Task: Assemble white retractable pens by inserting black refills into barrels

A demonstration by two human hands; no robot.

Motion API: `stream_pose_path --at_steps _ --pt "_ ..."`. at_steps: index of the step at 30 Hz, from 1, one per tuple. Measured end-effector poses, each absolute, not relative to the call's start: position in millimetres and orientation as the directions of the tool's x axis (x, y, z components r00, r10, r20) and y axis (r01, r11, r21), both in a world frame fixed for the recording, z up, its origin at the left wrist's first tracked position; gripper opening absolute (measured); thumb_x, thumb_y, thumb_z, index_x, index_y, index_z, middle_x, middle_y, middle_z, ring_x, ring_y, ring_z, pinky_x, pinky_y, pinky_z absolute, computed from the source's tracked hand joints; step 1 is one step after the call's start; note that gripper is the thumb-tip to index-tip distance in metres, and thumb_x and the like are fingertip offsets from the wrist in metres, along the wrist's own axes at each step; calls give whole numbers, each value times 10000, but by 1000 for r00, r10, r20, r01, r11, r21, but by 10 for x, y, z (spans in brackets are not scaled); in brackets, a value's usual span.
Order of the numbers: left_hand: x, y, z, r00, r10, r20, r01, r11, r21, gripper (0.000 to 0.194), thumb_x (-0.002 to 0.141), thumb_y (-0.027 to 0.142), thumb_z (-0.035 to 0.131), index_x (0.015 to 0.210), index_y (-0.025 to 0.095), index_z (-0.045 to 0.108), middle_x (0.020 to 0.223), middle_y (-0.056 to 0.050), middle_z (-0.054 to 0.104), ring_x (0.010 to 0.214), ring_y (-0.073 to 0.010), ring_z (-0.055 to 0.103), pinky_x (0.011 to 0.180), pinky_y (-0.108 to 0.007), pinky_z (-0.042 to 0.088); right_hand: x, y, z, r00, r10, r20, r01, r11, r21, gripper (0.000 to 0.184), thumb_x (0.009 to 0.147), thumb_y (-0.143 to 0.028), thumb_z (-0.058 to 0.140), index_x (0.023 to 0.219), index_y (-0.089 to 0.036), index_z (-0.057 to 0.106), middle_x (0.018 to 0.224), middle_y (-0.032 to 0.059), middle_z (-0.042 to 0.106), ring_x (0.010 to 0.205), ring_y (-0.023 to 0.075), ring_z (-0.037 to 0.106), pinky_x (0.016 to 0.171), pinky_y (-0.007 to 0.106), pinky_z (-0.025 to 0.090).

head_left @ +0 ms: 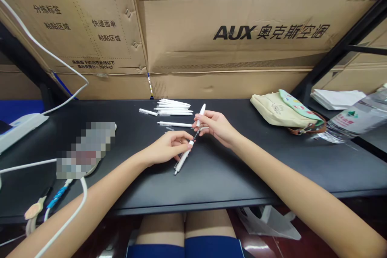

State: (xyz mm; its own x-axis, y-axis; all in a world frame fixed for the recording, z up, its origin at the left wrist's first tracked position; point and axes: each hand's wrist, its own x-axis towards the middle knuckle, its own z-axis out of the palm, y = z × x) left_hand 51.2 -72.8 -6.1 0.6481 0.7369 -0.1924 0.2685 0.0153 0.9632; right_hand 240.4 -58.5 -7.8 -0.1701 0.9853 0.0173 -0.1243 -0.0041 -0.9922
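Note:
A white pen is apart in two pieces between my hands, over the black table (229,177). My left hand (166,147) is closed on the white pen barrel (183,161), whose clip end slants down toward me. My right hand (219,128) pinches the tapered white pen section (201,114), its narrow end upward. A thin dark refill (196,134) shows in the gap between both parts. Just behind my hands lies a single white pen (173,124). Farther back rests a pile of several white pens (173,107), with a short white pen piece (147,111) to its left.
On the left are a blurred-out phone-like object (87,149), white cables (83,193) and a power strip (24,129). A cream pouch (272,109) and a large water bottle (356,117) lie at right. Cardboard boxes (236,56) wall off the back.

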Motion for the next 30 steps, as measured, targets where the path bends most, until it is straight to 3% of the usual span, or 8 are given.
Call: stream_pose_path --at_steps 30 --pt "515 -735 -54 634 753 -178 266 4 964 307 770 382 621 968 150 590 761 -19 564 680 -125 561 525 -208 494 2423 -565 -94 -73 997 27 -142 16 -990 333 650 -436 771 745 -146 640 689 49 673 577 97 613 514 188 516"
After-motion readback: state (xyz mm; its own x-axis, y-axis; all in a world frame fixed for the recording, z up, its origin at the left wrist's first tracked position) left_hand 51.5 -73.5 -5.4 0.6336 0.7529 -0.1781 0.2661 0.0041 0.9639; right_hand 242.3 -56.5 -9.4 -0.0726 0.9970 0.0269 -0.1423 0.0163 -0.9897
